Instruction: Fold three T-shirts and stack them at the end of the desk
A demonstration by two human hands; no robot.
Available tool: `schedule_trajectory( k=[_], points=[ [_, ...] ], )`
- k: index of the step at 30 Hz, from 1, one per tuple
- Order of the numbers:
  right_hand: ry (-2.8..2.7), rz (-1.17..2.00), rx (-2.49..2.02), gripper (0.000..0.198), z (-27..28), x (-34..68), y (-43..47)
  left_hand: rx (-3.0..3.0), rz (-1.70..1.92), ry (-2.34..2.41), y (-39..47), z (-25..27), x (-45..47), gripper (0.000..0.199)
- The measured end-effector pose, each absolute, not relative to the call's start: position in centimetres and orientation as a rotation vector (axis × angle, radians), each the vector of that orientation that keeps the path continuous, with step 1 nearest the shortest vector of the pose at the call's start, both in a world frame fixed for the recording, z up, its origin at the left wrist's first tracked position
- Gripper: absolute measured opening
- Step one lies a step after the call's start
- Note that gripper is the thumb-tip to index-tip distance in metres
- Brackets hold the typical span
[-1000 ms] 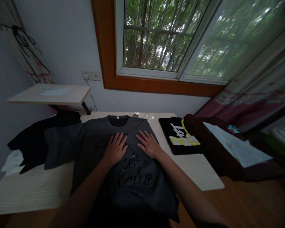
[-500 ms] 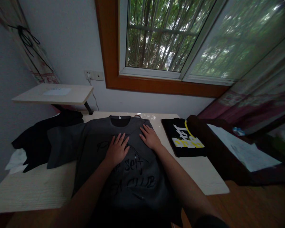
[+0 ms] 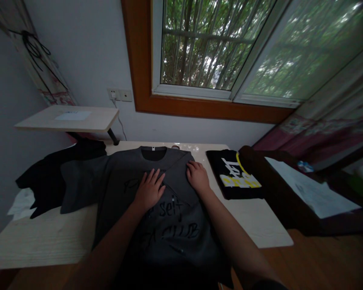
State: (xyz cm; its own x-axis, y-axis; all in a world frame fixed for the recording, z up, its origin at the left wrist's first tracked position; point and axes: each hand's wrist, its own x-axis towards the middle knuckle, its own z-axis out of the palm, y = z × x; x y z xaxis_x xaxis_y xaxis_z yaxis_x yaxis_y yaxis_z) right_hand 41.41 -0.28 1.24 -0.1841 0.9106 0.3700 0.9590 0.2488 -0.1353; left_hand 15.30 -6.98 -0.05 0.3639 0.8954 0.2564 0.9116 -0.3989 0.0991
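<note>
Right hand (image 3: 197, 176) has slid outward, fingers together, any pinch unclear; left hand (image 3: 150, 187), fingers slightly apart, rests on the grey T-shirt (image 3: 177, 219), spanning the desk (image 3: 254, 221) from near edge almost to far; smoothing seems underway, probably needing even pressure next

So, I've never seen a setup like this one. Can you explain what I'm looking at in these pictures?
There is no machine here: these are a person's two bare hands, seen by one camera worn on the head, looking forward and down. Every picture comes from that camera.

A gray T-shirt with dark lettering is spread on a pale table. The left hand lies flat on its chest. The right hand rests near its shoulder edge, fingers bent; whether they pinch the fabric, I can't tell.

To the right lies a folded black garment with a white and yellow print; to the left, some dark cloth.
</note>
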Motion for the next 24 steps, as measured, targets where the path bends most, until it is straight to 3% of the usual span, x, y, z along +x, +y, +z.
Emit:
schedule_trajectory(
  k=[7,17,24],
  points=[
    [-1.989,-0.326,-2.030,0.036,1.9,42.5,-1.3,-2.551,-0.427,-1.675,-7.0,-0.1,15.2,0.053],
    [-2.002,-0.090,-2.242,0.046,2.7,43.6,-3.1,-2.543,-0.411,-1.680,-7.1,0.0,15.3,0.053],
    [-2.070,-0.063,-2.231,0.043,2.9,44.2,-4.4,-2.536,-0.393,-1.688,-7.1,0.1,15.4,0.053]
  ],
)
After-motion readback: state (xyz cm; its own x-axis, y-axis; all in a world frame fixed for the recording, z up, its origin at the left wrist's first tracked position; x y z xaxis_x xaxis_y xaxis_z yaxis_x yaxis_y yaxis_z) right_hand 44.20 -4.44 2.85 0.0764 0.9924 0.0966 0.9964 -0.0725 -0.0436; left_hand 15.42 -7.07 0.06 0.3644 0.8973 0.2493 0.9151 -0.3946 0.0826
